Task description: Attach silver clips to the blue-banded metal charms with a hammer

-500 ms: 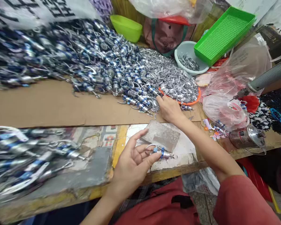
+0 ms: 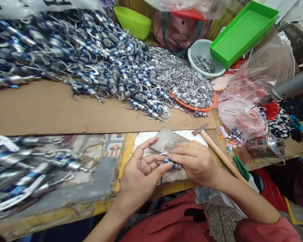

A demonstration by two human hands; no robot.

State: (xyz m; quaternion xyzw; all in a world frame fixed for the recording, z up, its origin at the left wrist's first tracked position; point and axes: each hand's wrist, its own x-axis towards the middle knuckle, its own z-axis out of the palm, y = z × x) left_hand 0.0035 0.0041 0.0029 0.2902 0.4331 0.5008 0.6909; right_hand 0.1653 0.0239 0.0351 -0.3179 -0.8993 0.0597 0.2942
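My left hand [image 2: 141, 173] holds a blue and silver metal part [image 2: 172, 162] with a curved wire arm, pinched between thumb and fingers above the near edge of the bench. Closed fingers of my right hand [image 2: 195, 161] meet at the same part from the right; whatever small piece they may hold is hidden. Just behind both hands lies a flat grey metal block [image 2: 164, 138] on a white sheet. To the right rests a hammer [image 2: 214, 144] with a wooden handle, its head on the bench beyond my right forearm.
Blue and silver parts [image 2: 96, 50] are heaped at the back left, more [image 2: 17, 168] at the near left. Small metal plates [image 2: 192, 87] fill an orange-rimmed tray. Behind stand a pale bowl [image 2: 200, 50] and green basket [image 2: 244, 32]. A metal mug [image 2: 264, 146] and power tool [image 2: 293, 82] are right.
My right hand has come back from the pile of small metal plates to the part in my left hand. The hammer now shows, and the view has shifted slightly.
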